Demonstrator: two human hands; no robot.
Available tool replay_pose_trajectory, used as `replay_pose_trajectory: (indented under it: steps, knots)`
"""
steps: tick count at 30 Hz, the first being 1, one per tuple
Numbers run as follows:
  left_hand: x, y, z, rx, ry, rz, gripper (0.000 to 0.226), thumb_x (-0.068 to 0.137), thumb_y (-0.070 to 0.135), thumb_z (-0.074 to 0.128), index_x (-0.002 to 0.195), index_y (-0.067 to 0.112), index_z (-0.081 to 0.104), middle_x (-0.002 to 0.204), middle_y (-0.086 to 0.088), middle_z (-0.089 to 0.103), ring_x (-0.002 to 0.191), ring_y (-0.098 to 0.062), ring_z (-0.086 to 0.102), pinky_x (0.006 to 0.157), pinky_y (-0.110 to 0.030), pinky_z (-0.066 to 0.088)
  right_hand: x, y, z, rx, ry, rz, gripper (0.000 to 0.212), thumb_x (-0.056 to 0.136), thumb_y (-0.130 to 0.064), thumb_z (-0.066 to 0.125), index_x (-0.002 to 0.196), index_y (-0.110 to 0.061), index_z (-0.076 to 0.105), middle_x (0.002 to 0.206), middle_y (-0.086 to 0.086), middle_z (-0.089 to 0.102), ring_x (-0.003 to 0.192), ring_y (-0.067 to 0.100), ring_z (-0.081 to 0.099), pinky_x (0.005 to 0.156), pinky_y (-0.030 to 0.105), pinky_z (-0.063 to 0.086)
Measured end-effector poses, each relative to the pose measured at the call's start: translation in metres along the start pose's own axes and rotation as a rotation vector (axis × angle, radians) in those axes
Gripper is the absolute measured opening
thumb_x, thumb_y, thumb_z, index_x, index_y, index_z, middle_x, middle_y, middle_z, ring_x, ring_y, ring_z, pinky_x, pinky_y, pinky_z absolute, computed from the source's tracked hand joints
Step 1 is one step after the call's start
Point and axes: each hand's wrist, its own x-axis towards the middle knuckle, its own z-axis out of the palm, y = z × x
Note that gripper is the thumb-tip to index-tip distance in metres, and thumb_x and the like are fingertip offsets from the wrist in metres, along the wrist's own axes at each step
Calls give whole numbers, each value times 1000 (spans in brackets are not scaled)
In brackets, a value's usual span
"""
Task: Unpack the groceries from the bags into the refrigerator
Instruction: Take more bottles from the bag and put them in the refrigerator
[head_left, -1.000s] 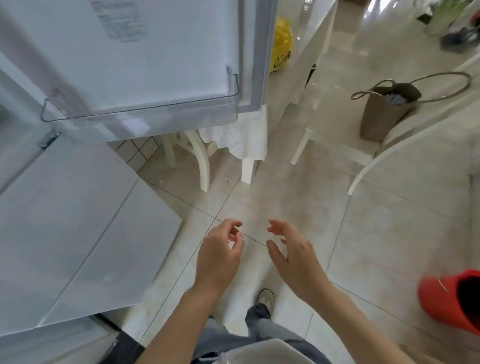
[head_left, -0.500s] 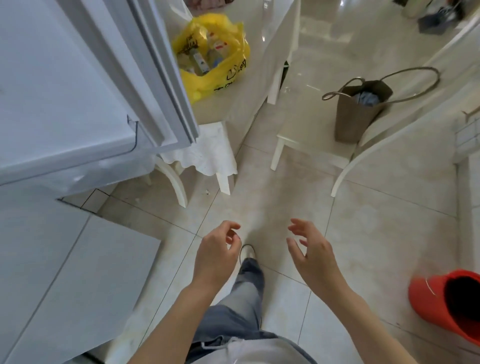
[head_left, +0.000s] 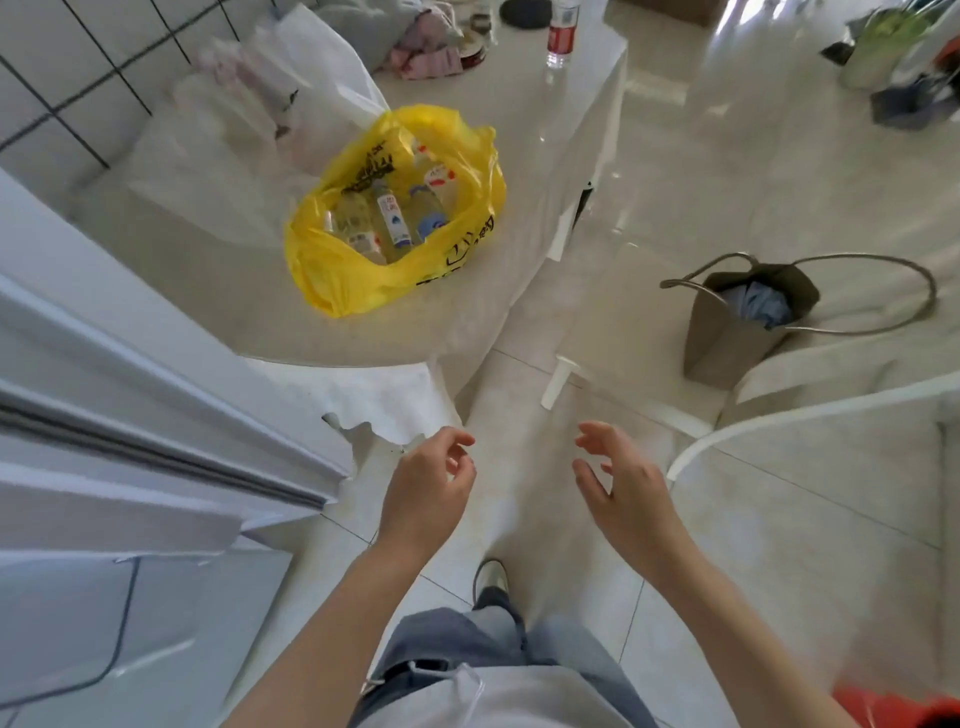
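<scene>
Hovering empty and loosely spread, your left hand and right hand face the yellow bag at eleven o'clock on the tabletop; its bottles look heavy and slippery, so take one by the body, not the thin plastic.

Both forearms are bare, with no sleeves, watch or rings visible on the left hand or the right hand. The person wears loose grey-blue jeans, a pale grey top hanging over the waistband, and a light-coloured shoe with a darker toe.
</scene>
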Motion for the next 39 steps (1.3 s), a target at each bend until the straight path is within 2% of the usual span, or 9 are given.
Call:
replay_pose_trajectory:
  steps: [5, 9, 14, 21, 26, 31, 35, 39]
  knots:
    - [60, 17, 4, -37, 36, -76, 15, 93, 18, 55, 104, 23, 64, 87, 8, 67, 82, -4, 62, 74, -27, 54, 76, 11, -9, -12, -60, -46, 33, 90, -10, 60, 123, -8, 55, 107, -1, 63, 102, 14, 61, 90, 33, 51]
    - [102, 32, 14, -68, 94, -142, 15, 92, 18, 55, 104, 22, 64, 89, 9, 66, 83, -6, 61, 75, -28, 53, 136, 19, -20, -23, -159, -73, 33, 92, -12, 59, 124, -11, 55, 109, -4, 61, 104, 12, 59, 89, 23, 45]
    - [153, 57, 31, -82, 199, -237, 14, 92, 19, 56, 102, 22, 64, 92, 7, 66, 81, -5, 59, 75, -29, 52, 215, 30, -40, -57, -295, -163, 34, 93, -17, 57, 127, -18, 52, 111, -11, 57, 108, 11, 57, 92, 28, 46]
    - [202, 86, 50, -127, 321, -355, 13, 93, 16, 57, 102, 19, 66, 89, 9, 66, 79, 4, 58, 65, -7, 43, 312, 27, -62, -140, -480, -329, 31, 96, -24, 53, 127, -20, 50, 124, -6, 59, 114, 12, 54, 94, 24, 41]
    - [225, 87, 41, -122, 383, -422, 11, 94, 18, 57, 102, 20, 64, 91, 7, 66, 81, 0, 58, 70, -19, 50, 368, 10, -53, -165, -545, -441, 33, 96, -21, 54, 128, -15, 51, 124, -2, 60, 114, 15, 57, 93, 23, 42]
    - [254, 70, 17, -102, 429, -484, 9, 94, 22, 57, 100, 21, 63, 89, 9, 65, 80, -2, 59, 69, -18, 47, 415, -15, -27, -176, -584, -513, 31, 96, -21, 55, 125, -12, 53, 121, 0, 60, 110, 19, 58, 91, 30, 46]
    - [288, 49, -9, -93, 470, -500, 9, 93, 19, 58, 98, 21, 64, 88, 6, 65, 84, -12, 62, 71, -23, 50, 451, -41, -5, -167, -574, -540, 30, 94, -20, 58, 122, -11, 56, 118, 3, 61, 107, 20, 59, 89, 30, 47]
    - [330, 27, -36, -11, 496, -482, 17, 91, 15, 59, 107, 17, 65, 107, 1, 66, 99, -16, 57, 76, -22, 46, 485, -66, 21, -185, -559, -533, 30, 94, -22, 57, 122, -12, 57, 118, 1, 61, 106, 20, 59, 86, 26, 46]
